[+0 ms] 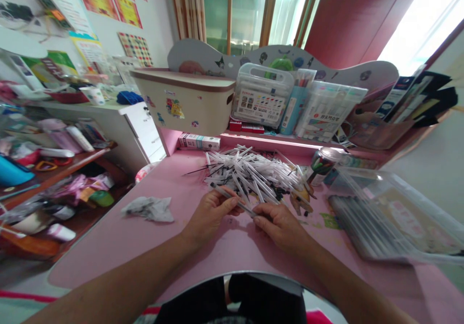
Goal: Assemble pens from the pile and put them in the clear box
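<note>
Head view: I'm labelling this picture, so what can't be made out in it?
In the head view:
Pen: the end at the right hand, hidden by its fingers; part of the middle, by the left hand.
White sticks: the lower ones, hidden under the upper.
Clear box: its right end, cut off by the picture's edge.
Left shelf: small things there, blurred.

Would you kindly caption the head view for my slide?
Left hand and right hand hold a pen over a pink desk, near piled sticks.
</note>
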A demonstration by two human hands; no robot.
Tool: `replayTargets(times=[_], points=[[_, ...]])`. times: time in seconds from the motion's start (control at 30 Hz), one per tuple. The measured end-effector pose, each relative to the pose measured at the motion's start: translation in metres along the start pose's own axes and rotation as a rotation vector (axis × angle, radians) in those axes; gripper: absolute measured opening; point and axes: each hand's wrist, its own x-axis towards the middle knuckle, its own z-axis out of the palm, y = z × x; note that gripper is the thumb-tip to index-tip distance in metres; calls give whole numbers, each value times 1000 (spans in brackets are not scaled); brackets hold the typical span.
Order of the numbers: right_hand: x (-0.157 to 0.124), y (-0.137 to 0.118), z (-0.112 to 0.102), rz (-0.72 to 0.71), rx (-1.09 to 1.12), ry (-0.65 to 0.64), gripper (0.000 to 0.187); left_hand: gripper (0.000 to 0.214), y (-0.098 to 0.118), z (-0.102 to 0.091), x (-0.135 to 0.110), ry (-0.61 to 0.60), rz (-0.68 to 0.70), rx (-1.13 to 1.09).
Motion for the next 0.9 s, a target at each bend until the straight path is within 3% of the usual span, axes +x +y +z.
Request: replayTargets(times=[0.2, 0.3, 0.37, 0.5, 0.6, 0.7, 0.8, 0.9], points=[[2, -3, 10, -41, 130, -36, 15, 15, -7, 16, -10, -46, 2, 53], [2, -7, 6, -60, 62, 26, 12, 17, -7, 15, -12, -100, -34, 93], [0, -11, 1, -98, 17, 104, 23, 18, -6, 12, -11, -199, 14, 211], [-8, -22, -5, -343, -37, 208, 49, 13, -5, 7, -10, -429, 233, 529], [-14, -28, -3, -511, -74, 193, 40, 16, -7, 6, -12, -526, 295, 686], [-21, -35, -4, -534, -101, 179, 36, 15, -7, 5, -14, -530, 295, 708], [-34, -50, -21, -441, -105, 317, 43, 20, -3, 4, -15, -474, 298, 689], [-56, -68, -62, -367, -25, 584, 48, 32, 1, 1, -14, -408, 286, 705]])
